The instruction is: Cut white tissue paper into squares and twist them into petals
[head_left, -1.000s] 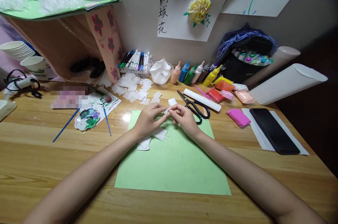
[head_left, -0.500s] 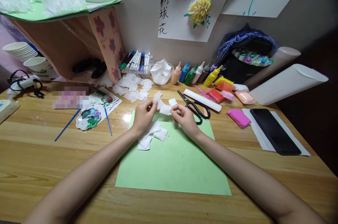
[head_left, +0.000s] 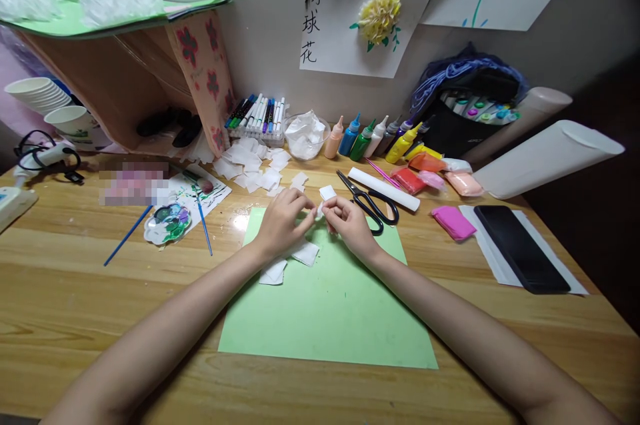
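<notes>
Both hands meet over the far edge of a light green paper sheet on the wooden table. My left hand and my right hand pinch one small white tissue square between their fingertips; most of it is hidden by the fingers. Under my left hand lie a few more white tissue squares. Another loose white square lies just beyond my hands.
Black scissors and a white roll lie right of my hands. Scattered tissue squares, markers, paint bottles, clay packs, a black phone, a paint palette and brushes fill the table.
Half a second ago my hands were apart with the white square spread between them. Now the left hand has come back to the right and both pinch it together.
</notes>
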The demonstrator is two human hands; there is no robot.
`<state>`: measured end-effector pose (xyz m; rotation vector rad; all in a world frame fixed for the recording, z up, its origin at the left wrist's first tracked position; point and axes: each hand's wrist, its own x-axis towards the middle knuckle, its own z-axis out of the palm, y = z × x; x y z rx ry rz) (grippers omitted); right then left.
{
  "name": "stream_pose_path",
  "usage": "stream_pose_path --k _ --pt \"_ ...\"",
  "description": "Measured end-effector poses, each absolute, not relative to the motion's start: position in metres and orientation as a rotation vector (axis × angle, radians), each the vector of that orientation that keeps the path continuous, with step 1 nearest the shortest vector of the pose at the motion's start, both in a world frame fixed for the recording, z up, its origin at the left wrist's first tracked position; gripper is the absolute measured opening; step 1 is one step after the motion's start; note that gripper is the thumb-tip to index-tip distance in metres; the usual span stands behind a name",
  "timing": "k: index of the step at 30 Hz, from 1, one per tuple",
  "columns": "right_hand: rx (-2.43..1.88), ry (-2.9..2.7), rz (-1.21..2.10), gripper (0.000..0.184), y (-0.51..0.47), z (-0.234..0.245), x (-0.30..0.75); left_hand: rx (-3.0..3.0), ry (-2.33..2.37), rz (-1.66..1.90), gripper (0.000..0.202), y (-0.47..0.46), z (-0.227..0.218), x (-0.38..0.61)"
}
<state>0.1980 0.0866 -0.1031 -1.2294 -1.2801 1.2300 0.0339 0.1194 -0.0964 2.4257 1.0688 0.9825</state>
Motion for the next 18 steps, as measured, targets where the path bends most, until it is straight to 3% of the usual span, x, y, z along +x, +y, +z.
stream_pose_path --k 18 --pt "-1.202 -1.341 1.232 0.024 0.0885 -0.1079 0.1989 2.351 1.147 1.056 0.010 0.1182 -0.0985 0.0350"
